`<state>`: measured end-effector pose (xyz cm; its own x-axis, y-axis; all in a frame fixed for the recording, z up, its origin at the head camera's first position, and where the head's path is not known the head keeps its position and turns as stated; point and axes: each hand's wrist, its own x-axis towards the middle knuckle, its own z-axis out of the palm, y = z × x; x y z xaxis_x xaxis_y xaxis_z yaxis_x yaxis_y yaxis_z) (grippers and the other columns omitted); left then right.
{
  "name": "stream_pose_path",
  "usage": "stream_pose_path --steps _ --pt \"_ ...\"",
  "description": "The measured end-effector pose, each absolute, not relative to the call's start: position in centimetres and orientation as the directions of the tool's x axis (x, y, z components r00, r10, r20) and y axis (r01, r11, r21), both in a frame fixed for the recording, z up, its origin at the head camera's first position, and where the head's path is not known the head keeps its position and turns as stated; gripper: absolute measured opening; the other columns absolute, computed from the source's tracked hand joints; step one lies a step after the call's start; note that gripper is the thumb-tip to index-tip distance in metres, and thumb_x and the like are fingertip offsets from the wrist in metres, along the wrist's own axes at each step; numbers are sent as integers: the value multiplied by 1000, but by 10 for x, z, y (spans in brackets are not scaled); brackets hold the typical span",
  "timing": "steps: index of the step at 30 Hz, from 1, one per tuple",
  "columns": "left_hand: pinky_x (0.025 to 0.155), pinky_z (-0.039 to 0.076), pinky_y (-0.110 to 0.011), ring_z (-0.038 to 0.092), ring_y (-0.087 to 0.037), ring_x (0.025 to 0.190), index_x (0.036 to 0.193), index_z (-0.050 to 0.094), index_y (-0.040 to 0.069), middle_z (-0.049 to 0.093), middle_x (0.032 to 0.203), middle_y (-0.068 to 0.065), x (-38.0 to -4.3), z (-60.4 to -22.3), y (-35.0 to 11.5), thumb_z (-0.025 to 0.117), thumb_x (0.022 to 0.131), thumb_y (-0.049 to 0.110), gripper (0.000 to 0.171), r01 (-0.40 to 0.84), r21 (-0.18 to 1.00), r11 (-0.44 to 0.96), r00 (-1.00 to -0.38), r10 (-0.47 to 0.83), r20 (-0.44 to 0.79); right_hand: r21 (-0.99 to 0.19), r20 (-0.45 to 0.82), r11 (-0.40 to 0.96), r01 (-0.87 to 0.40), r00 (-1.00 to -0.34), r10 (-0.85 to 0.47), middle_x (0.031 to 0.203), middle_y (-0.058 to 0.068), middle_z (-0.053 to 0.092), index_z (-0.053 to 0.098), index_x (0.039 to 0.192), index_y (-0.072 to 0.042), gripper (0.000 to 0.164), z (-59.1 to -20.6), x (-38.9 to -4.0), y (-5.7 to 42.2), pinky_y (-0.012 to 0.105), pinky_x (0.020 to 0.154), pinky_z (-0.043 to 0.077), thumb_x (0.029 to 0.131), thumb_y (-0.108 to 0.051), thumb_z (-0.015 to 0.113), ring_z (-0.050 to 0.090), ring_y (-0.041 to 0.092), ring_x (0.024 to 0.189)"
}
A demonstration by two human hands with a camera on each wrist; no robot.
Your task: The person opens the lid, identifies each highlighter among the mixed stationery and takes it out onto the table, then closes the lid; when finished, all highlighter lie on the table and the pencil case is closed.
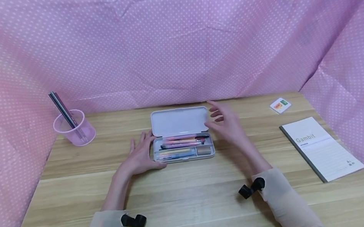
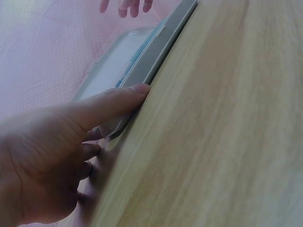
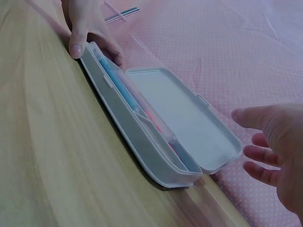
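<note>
A pale grey pencil case lies open on the table, its lid tipped back. Several pens fill its back compartment. At the front are blue pens beside a small brownish block. My left hand holds the case's left end; its thumb presses the front wall and its fingers lie along the end. To the right of the lid, my right hand hovers with fingers spread and slightly bent. A gap separates it from the lid in the right wrist view.
A pink mesh cup with several dark sticks stands at the back left. On the right lie a notebook and a small white packet. Pink dotted cloth hangs behind and beside the wooden table.
</note>
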<state>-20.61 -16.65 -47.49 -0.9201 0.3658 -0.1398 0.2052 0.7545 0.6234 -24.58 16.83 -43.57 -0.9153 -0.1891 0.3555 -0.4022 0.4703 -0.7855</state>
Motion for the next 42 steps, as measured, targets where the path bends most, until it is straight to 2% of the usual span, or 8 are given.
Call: stream_pose_path --steps 2,7,15,20,31,42 --pt "126 -13 -67 -1 -44 161 153 38 7 9 174 -18 -207 -475 -166 89 72 48 105 206 622 755 -921 365 -138 -784 343 463 -413 -910 -233 127 25 65 50 150 -7 73 -435 -244 166 59 94 58 84 -2 81 67 43 111" --pt "126 -13 -66 -2 -43 162 154 38 7 9 174 -18 -207 -472 -166 89 72 48 105 206 621 756 -920 365 -140 -744 293 508 -434 -895 -336 132 19 67 47 153 -13 75 -436 -241 157 50 97 59 86 -8 82 67 35 117" --pt "126 -13 -67 -2 -43 162 154 38 6 9 174 -18 -206 -471 -166 90 72 49 106 205 621 757 -919 368 -144 -677 263 541 -500 -850 -457 129 13 70 49 152 -15 72 -445 -234 145 47 95 61 88 -13 82 69 29 113" --pt "127 -13 -66 -2 -41 162 154 37 7 9 175 -16 -207 -473 -166 90 72 50 106 205 618 759 -919 366 -145 -665 223 551 -504 -838 -497 125 10 71 53 149 -15 68 -450 -234 141 44 96 60 88 -13 82 69 25 111" --pt "127 -13 -66 -3 -42 162 154 38 6 8 175 -16 -206 -472 -166 90 72 48 106 200 619 760 -920 363 -148 -603 229 537 -591 -772 -593 115 10 71 63 138 -11 54 -452 -231 137 36 83 62 88 -13 81 69 22 101" --pt "127 -14 -65 -3 -42 162 154 37 6 8 175 -16 -205 -473 -167 90 72 48 106 198 620 759 -919 365 -152 -590 155 584 -558 -788 -596 120 3 67 72 130 -21 37 -454 -226 135 35 89 54 93 -16 76 64 18 105"
